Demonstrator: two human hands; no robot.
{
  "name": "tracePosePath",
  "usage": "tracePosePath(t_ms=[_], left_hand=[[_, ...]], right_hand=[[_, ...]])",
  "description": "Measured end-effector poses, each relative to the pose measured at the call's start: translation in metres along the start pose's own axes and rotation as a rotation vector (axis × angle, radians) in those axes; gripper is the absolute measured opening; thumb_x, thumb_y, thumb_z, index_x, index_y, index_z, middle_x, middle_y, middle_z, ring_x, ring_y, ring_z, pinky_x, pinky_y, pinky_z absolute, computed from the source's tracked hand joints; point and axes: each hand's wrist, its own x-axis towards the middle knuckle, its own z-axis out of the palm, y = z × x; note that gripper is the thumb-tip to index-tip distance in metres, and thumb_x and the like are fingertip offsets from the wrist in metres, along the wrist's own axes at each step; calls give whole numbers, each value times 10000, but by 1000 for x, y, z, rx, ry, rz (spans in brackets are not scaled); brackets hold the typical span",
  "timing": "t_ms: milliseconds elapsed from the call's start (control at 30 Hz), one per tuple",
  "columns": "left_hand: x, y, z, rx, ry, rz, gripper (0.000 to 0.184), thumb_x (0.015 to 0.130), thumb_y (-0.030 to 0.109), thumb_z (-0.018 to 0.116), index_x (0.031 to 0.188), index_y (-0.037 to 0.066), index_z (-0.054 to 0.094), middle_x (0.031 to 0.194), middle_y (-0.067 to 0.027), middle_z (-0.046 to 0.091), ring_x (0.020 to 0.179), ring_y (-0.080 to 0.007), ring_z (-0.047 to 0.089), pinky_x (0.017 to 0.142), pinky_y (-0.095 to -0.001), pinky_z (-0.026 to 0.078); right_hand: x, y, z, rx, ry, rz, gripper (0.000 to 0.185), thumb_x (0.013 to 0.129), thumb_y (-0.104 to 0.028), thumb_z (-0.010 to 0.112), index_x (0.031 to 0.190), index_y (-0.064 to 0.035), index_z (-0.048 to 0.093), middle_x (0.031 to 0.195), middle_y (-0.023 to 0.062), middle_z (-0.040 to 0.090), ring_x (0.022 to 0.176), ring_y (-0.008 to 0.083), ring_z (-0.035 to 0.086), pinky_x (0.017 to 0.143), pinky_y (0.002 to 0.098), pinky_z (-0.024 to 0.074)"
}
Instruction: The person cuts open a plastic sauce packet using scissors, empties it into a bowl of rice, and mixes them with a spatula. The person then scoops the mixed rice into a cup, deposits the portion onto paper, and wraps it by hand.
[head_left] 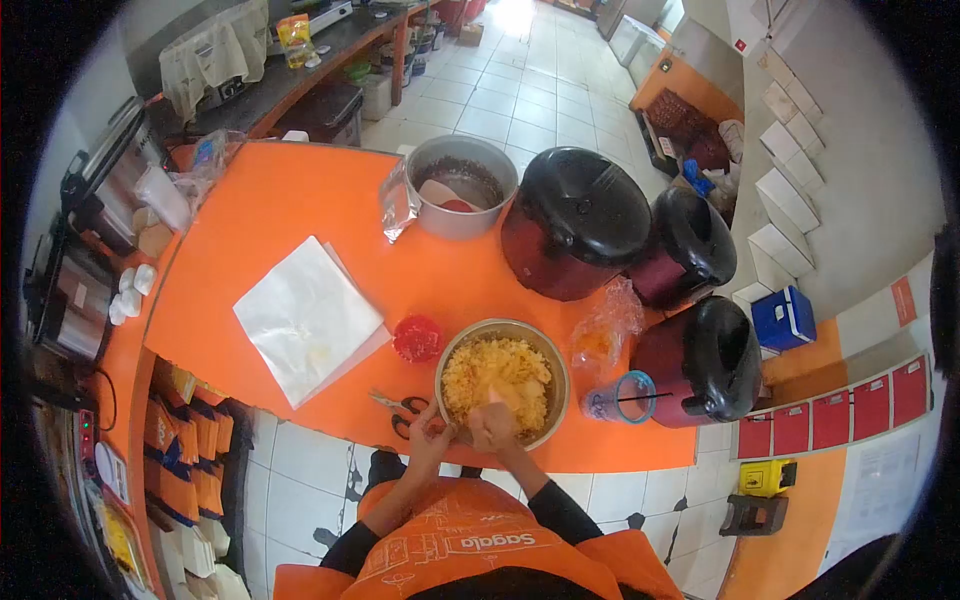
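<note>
A round metal bowl (562, 372) full of yellow rice (510, 362) stands near the table's front edge. My left hand (428, 440) is closed on the bowl's lower left rim, close to the handles of a pair of scissors (402, 404). My right hand (493, 427) is in a fist over the front of the bowl. A pale, paddle-like utensil (497, 394) sticks out of that fist into the rice; blur hides its exact shape. Beside the bowl on the left sits a small red container (417, 339).
White paper sheets (308, 318) lie on the orange table (215, 270). Behind are a deep metal pot (462, 220) and a large dark-lidded container (575, 220). To the right stand two more such containers (690, 250), a plastic bag (608, 325) and a blue-rimmed cup (622, 398) with a straw.
</note>
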Motion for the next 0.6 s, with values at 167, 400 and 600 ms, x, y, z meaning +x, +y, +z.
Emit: tracePosePath(t_ms=[167,400,600], left_hand=[[4,-6,-6,212,-50,102,541,811,-70,519,1325,6,368,1199,-58,502,989,-129,534,793,-261,483],[6,-4,-4,64,-106,60,541,800,-85,521,1315,-18,370,1226,-62,482,1072,-132,477,853,-256,455],[2,-6,-3,112,-86,2,506,813,-53,539,1299,-15,402,1233,-59,487,1062,-130,484,867,-258,443]], right_hand=[[-34,10,30,23,-9,-53,241,843,-116,483,612,-49,498,504,138,440,463,318,443,457,439,327],[0,43,-57,682,510,436,353,900,-182,447,568,-67,468,502,26,416,472,171,415,448,276,331],[-30,5,-2,468,449,406,321,899,-242,445,622,-82,425,580,21,427,500,157,384,473,283,332]])
